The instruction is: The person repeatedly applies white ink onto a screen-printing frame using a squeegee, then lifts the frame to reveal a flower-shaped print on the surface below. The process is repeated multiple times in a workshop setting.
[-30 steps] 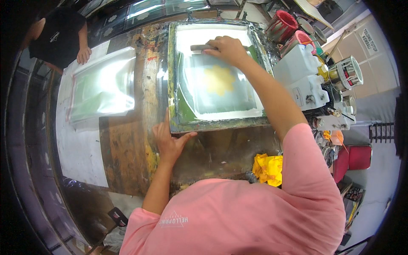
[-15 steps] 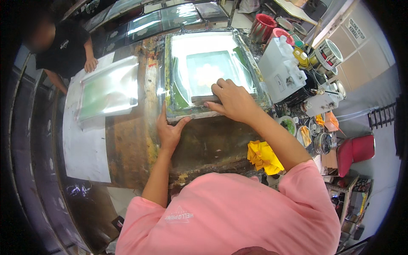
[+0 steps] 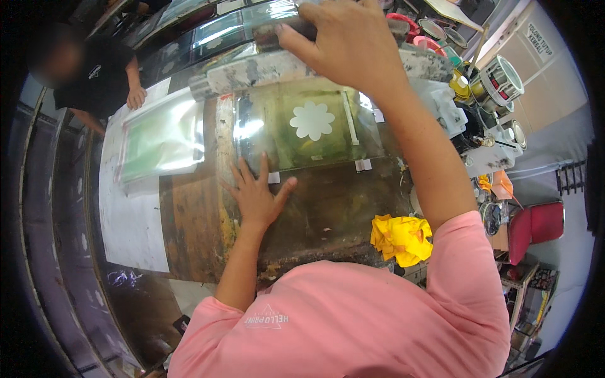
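A clear plastic sheet (image 3: 255,129) with a pale flower shape (image 3: 312,121) lies on the dark table. My left hand (image 3: 257,194) rests at its near left edge, fingers spread and holding nothing. Higher up, a paint-stained screen-printing frame (image 3: 252,70) is tilted up, its near bar raised over the sheet's far part. My right hand (image 3: 353,47) is at the raised frame, closed around a dark-handled squeegee (image 3: 293,33). The hand is cut by the top edge, and whether it also grips the frame cannot be made out.
A stack of shiny clear sheets (image 3: 161,135) lies on white paper (image 3: 131,220) at the left, beside a person in black (image 3: 101,75). Crumpled yellow cloth (image 3: 402,239) sits at the table's near right. Paint cans (image 3: 501,79) and a white jug (image 3: 444,104) crowd the right side.
The screen frame has swung up from lying flat, uncovering the sheet with the flower. My right hand rose with the squeegee. My left hand let go of the frame's corner and spread out.
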Demonstrator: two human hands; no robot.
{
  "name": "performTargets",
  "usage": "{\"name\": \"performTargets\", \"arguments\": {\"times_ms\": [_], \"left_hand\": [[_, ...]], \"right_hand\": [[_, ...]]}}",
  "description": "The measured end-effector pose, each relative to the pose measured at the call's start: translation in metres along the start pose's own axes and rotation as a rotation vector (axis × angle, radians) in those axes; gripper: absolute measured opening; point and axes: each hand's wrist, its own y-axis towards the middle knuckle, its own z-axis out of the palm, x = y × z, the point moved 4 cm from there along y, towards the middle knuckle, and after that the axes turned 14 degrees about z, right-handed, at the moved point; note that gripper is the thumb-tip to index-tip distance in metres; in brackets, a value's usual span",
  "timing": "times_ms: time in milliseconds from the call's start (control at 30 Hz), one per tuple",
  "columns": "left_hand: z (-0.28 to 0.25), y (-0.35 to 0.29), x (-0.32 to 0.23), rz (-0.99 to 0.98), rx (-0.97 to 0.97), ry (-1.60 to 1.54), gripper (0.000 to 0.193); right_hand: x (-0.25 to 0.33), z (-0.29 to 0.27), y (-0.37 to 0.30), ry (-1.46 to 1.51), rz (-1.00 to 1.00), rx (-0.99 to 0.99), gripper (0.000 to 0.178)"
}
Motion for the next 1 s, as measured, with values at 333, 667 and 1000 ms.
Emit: {"name": "performTargets", "arguments": {"times_ms": [333, 667, 1000], "left_hand": [[0.0, 0.032, -0.006, -0.043, -0.138, -0.046, 0.123], [-0.017, 0.037, -0.019, 0.088, -0.203, -0.316, 0.102], [-0.074, 0.07, 0.073, -0.051, -0.589, -0.466, 0.052]], "right_hand": [[0.0, -0.006, 0.027, 0.039, 0.087, 0.123, 0.056], [-0.002, -0.002, 0.025, 0.0, 0.096, 0.144, 0.056], [0.004, -0.005, 0.022, -0.044, 0.033, 0.085, 0.055]]}}
